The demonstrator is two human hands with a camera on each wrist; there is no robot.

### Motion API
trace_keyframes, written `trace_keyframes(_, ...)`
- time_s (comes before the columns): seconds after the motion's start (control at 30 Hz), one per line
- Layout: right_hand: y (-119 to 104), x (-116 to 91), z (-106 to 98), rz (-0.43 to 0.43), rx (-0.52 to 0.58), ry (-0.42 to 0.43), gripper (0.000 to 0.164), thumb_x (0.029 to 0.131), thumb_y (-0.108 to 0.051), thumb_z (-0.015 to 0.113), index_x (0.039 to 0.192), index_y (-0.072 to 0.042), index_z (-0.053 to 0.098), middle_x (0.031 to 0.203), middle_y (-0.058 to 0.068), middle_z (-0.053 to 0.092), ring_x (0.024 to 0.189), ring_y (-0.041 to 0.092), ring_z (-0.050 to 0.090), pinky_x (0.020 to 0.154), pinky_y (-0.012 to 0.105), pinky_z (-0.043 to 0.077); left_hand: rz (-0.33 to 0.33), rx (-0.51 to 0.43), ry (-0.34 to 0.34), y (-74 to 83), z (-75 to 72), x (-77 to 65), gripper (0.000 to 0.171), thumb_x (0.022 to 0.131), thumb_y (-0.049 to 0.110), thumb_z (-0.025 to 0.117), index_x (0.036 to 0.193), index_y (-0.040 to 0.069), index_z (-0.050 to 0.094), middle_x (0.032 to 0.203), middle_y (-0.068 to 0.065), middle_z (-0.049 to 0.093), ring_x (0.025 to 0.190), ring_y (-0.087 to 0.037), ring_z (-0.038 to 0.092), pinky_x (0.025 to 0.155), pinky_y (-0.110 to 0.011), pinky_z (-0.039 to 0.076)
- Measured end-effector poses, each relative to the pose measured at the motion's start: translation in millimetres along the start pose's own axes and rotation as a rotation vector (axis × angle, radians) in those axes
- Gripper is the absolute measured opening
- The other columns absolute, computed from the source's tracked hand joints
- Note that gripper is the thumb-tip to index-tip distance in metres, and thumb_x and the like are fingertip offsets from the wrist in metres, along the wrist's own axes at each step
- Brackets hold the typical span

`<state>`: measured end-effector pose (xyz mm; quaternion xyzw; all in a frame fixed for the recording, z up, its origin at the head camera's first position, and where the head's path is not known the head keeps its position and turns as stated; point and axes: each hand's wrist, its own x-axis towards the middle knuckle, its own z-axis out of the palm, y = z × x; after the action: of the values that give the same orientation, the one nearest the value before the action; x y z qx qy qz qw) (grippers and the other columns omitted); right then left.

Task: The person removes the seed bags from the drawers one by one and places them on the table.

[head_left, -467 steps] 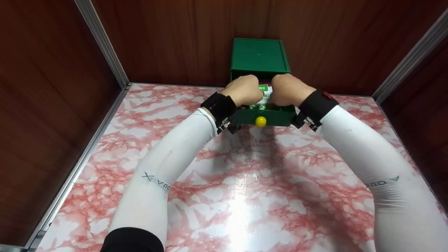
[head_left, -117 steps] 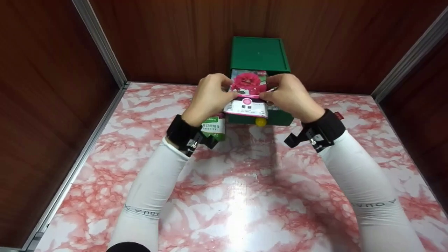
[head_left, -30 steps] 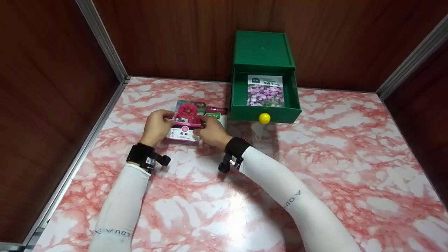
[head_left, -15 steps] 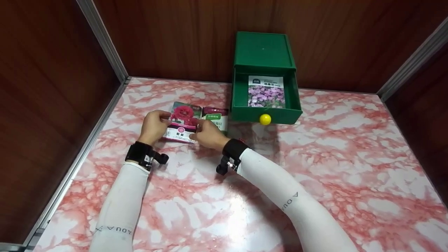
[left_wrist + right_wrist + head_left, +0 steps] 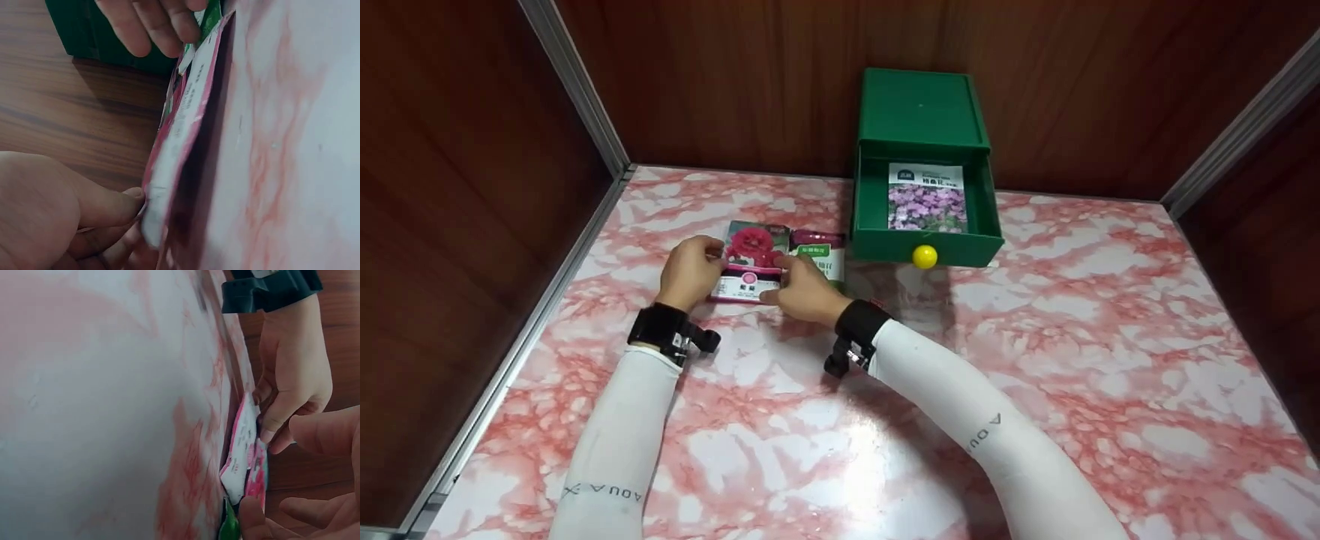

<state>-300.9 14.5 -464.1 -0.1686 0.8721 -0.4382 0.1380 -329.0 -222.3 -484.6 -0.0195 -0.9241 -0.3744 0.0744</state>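
Observation:
In the head view, a seed packet with a red flower picture (image 5: 750, 247) lies low over the table, left of the drawer box. My left hand (image 5: 688, 271) pinches its left edge, thumb on top, as the left wrist view shows. At the packet's right edge is my right hand (image 5: 808, 291), its fingers spread and loose, fingertips right at the edge. Partly hidden by that hand, a second packet, green and white with a maroon top (image 5: 819, 238), sits close beside the first. A packet with purple flowers (image 5: 928, 199) lies inside the green drawer (image 5: 984, 196).
The green drawer box (image 5: 922, 109) stands against the back wooden wall, its drawer pulled out, with a yellow round knob (image 5: 925, 256) on the front. Wooden panels with metal edge strips (image 5: 577, 86) enclose the red-and-white marbled table (image 5: 1080, 360).
Earlier, both hands lifted the red-flower packet from the drawer and carried it left. Over the last second it has shifted slightly left and settled lower, while the right fingers have loosened.

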Motion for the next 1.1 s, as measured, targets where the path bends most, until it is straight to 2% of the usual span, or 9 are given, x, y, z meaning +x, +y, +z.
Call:
trace_keyframes(0.13, -1.7, -5.9, -3.3, -0.037, -0.048, 0.011, 0.076, 0.101, -0.026, 0.081, 0.163, 0.003, 0.049, 0.141, 0.02, 0.054, 0.116, 0.027, 0.062, 0.111, 0.039, 0.051, -0.01, 0.045, 0.004, 2.8, 0.5, -1.3, 0.038, 0.101, 0.011, 0.069, 0.136, -0.004, 0.074, 0.126, -0.021, 0.079, 0.12, -0.039, 0.073, 0.103, -0.055, 0.054)
trace_keyframes(0.27, -7.9, -15.0, -10.0, -0.081, -0.139, 0.029, 0.074, 0.102, -0.024, 0.079, 0.163, 0.004, 0.049, 0.15, 0.022, 0.052, 0.129, 0.03, 0.06, 0.115, 0.041, 0.051, -0.025, 0.054, 0.031, 7.2, -0.4, -0.9, 0.039, 0.103, 0.017, 0.069, 0.136, -0.003, 0.074, 0.126, -0.02, 0.079, 0.12, -0.039, 0.073, 0.102, -0.056, 0.055)
trace_keyframes(0.37, -17.0, -27.0, -16.8, -0.102, -0.211, 0.031, 0.073, 0.103, -0.025, 0.079, 0.162, 0.004, 0.049, 0.155, 0.023, 0.05, 0.132, 0.03, 0.058, 0.116, 0.043, 0.05, -0.019, 0.032, 0.057, 13.0, -1.4, -0.2, 0.039, 0.104, 0.019, 0.068, 0.136, -0.003, 0.074, 0.125, -0.02, 0.079, 0.118, -0.039, 0.073, 0.101, -0.056, 0.055)
trace_keyframes(0.43, -25.4, -37.7, -21.8, -0.128, -0.242, 0.024, 0.071, 0.104, -0.026, 0.078, 0.162, 0.004, 0.049, 0.151, 0.022, 0.052, 0.127, 0.029, 0.06, 0.114, 0.044, 0.052, -0.005, 0.007, 0.064, 18.2, -2.9, -0.4, 0.04, 0.105, 0.02, 0.067, 0.136, -0.004, 0.074, 0.125, -0.021, 0.079, 0.116, -0.039, 0.073, 0.1, -0.055, 0.056)
trace_keyframes(0.6, -51.6, -68.1, -40.1, -0.267, -0.289, 0.02, 0.062, 0.107, -0.027, 0.076, 0.157, 0.004, 0.055, 0.138, 0.02, 0.06, 0.118, 0.03, 0.063, 0.102, 0.043, 0.057, 0.046, -0.048, 0.066, 38.7, -12.6, -3.7, 0.039, 0.106, 0.019, 0.067, 0.137, -0.004, 0.074, 0.123, -0.023, 0.078, 0.109, -0.037, 0.075, 0.096, -0.052, 0.057)
trace_keyframes(0.7, -64.3, -84.4, -59.8, -0.34, -0.278, 0.048, 0.055, 0.108, -0.024, 0.075, 0.153, 0.003, 0.06, 0.136, 0.018, 0.064, 0.119, 0.03, 0.066, 0.1, 0.04, 0.058, 0.081, -0.082, 0.073, 58.6, -18.3, -3.2, 0.039, 0.106, 0.021, 0.068, 0.137, -0.003, 0.074, 0.123, -0.022, 0.078, 0.108, -0.035, 0.074, 0.095, -0.049, 0.056)
trace_keyframes(0.8, -73.8, -96.8, -81.3, -0.367, -0.225, 0.075, 0.052, 0.108, -0.021, 0.075, 0.153, 0.001, 0.059, 0.136, 0.016, 0.065, 0.117, 0.029, 0.067, 0.099, 0.038, 0.058, 0.115, -0.1, 0.078, 77.0, -24.7, -2.3, 0.039, 0.107, 0.023, 0.07, 0.136, -0.002, 0.074, 0.124, -0.021, 0.078, 0.11, -0.033, 0.073, 0.096, -0.048, 0.056)
trace_keyframes(0.93, -76.4, -108.1, -114.4, -0.357, -0.171, 0.128, 0.053, 0.108, -0.017, 0.075, 0.155, 0.0, 0.056, 0.134, 0.014, 0.066, 0.115, 0.027, 0.067, 0.097, 0.037, 0.059, 0.132, -0.088, 0.049, 99.8, -27.4, 0.1, 0.042, 0.109, 0.027, 0.069, 0.141, 0.0, 0.072, 0.125, -0.019, 0.077, 0.112, -0.032, 0.073, 0.098, -0.048, 0.056)
trace_keyframes(1.1, -68.7, -115.3, -155.7, -0.317, -0.188, 0.222, 0.052, 0.11, -0.016, 0.073, 0.155, 0.002, 0.056, 0.138, 0.017, 0.066, 0.119, 0.027, 0.067, 0.1, 0.043, 0.058, 0.161, -0.108, 0.034, 127.2, -30.9, -0.4, 0.042, 0.11, 0.027, 0.069, 0.143, 0.003, 0.071, 0.124, -0.016, 0.077, 0.111, -0.029, 0.072, 0.098, -0.047, 0.056)
